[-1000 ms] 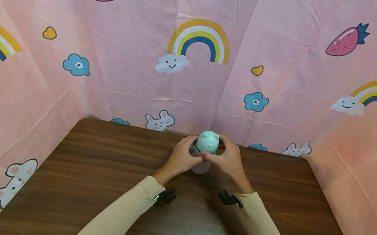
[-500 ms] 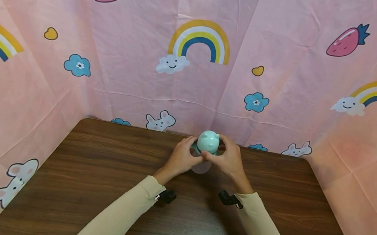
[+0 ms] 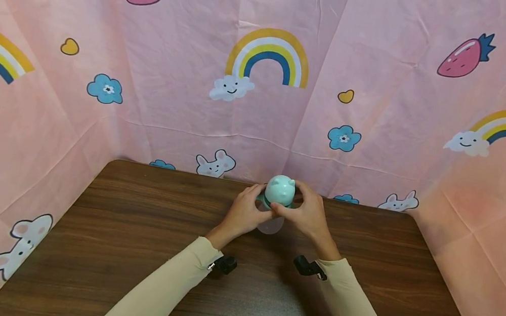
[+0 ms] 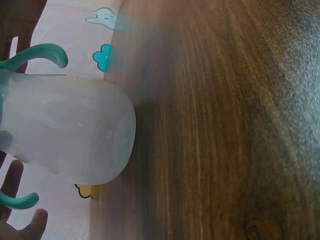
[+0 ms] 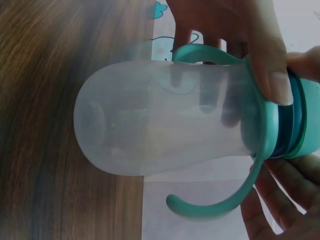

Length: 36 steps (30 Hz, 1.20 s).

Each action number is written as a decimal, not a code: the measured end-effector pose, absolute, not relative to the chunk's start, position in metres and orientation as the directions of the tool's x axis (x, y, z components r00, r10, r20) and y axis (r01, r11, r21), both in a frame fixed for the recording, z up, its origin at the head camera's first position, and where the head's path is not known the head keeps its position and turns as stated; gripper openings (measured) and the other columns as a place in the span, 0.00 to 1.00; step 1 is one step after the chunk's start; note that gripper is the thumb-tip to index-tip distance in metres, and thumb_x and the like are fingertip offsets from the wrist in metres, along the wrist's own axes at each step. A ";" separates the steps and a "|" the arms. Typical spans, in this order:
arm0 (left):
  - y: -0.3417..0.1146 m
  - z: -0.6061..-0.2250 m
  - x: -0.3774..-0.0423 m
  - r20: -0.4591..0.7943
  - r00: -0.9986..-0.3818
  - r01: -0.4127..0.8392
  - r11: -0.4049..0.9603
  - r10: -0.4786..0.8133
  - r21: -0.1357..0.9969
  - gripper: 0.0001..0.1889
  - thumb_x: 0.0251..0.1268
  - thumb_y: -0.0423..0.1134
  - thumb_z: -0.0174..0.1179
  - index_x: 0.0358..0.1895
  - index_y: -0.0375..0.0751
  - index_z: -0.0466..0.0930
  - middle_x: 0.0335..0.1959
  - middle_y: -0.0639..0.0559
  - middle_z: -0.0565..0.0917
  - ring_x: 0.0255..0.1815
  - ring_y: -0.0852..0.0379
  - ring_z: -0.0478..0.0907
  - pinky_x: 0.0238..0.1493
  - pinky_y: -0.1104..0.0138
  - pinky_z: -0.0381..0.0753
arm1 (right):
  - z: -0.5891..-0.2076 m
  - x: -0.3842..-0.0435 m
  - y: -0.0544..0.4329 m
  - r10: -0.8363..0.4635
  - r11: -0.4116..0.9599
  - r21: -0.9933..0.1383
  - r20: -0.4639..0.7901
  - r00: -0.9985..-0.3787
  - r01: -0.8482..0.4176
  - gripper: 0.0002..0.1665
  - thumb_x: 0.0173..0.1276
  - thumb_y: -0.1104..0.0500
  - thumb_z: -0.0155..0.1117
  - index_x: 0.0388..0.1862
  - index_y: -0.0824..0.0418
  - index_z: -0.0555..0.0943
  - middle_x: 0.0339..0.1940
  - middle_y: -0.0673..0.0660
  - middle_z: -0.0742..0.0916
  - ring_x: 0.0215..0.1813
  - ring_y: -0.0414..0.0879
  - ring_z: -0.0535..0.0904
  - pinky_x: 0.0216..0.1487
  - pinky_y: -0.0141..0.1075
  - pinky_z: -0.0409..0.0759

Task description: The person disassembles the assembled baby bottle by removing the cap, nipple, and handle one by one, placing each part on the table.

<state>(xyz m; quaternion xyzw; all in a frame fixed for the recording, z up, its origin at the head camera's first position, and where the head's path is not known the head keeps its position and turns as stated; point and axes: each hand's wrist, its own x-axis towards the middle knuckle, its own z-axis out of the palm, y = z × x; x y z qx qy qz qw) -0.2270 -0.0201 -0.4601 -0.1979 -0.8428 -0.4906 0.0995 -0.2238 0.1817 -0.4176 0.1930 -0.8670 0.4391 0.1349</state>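
A baby bottle (image 5: 150, 120) with a frosted, see-through body stands upright near the table's back edge, between both hands. Two curved teal handles (image 5: 215, 210) project from its collar. On top is a mint-green domed cap (image 3: 280, 190) with small ear-like bumps. My left hand (image 3: 243, 210) holds the bottle at the collar, its thumb pressed against the teal ring and its fingers behind. The right hand (image 3: 308, 215) grips round the cap, thumb in front at its lower edge and index finger at the far side. In the left wrist view the bottle body (image 4: 70, 125) shows, with the cap outside the frame.
A dark wood-grain table (image 3: 143, 249) runs beneath both arms. Pink printed cloth (image 3: 174, 69) hangs behind the table and along both sides. A small black device (image 3: 225, 264) is strapped at the left wrist, and another black device (image 3: 306, 266) at the right.
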 end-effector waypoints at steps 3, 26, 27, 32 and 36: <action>-0.020 -0.460 -0.227 0.355 -0.905 0.426 0.445 0.236 0.788 0.39 0.67 0.47 0.80 0.76 0.32 0.76 0.70 0.37 0.82 0.67 0.39 0.80 0.64 0.43 0.82 | -0.417 -0.223 0.182 -0.215 0.541 -0.709 0.403 -0.890 -0.452 0.40 0.62 0.52 0.87 0.68 0.68 0.82 0.54 0.63 0.91 0.52 0.58 0.88 0.54 0.57 0.88; -0.018 -0.463 -0.227 0.393 -0.888 0.460 0.453 0.239 0.764 0.38 0.66 0.51 0.80 0.72 0.34 0.79 0.60 0.43 0.86 0.56 0.43 0.81 0.57 0.45 0.81 | -0.408 -0.223 0.184 -0.213 0.542 -0.717 0.388 -0.897 -0.439 0.42 0.62 0.52 0.87 0.71 0.67 0.81 0.56 0.64 0.89 0.56 0.59 0.87 0.53 0.56 0.88; -0.018 -0.463 -0.227 0.396 -0.887 0.463 0.453 0.239 0.762 0.38 0.66 0.51 0.80 0.72 0.34 0.79 0.59 0.43 0.86 0.55 0.43 0.81 0.56 0.46 0.81 | -0.408 -0.223 0.184 -0.213 0.541 -0.717 0.389 -0.896 -0.439 0.42 0.62 0.53 0.87 0.71 0.67 0.81 0.56 0.64 0.89 0.56 0.60 0.87 0.53 0.57 0.88; -0.018 -0.464 -0.227 0.401 -0.884 0.467 0.458 0.238 0.757 0.38 0.66 0.53 0.81 0.73 0.35 0.79 0.58 0.44 0.86 0.52 0.45 0.81 0.52 0.50 0.82 | -0.406 -0.222 0.186 -0.211 0.531 -0.727 0.384 -0.899 -0.435 0.42 0.63 0.53 0.86 0.72 0.67 0.80 0.57 0.65 0.89 0.56 0.62 0.87 0.54 0.60 0.88; -0.019 -0.464 -0.227 0.406 -0.882 0.471 0.458 0.240 0.754 0.39 0.65 0.52 0.81 0.73 0.36 0.79 0.59 0.44 0.86 0.53 0.45 0.81 0.52 0.50 0.82 | -0.402 -0.222 0.187 -0.207 0.527 -0.736 0.374 -0.904 -0.425 0.42 0.64 0.53 0.85 0.72 0.67 0.80 0.57 0.65 0.88 0.57 0.62 0.87 0.54 0.63 0.87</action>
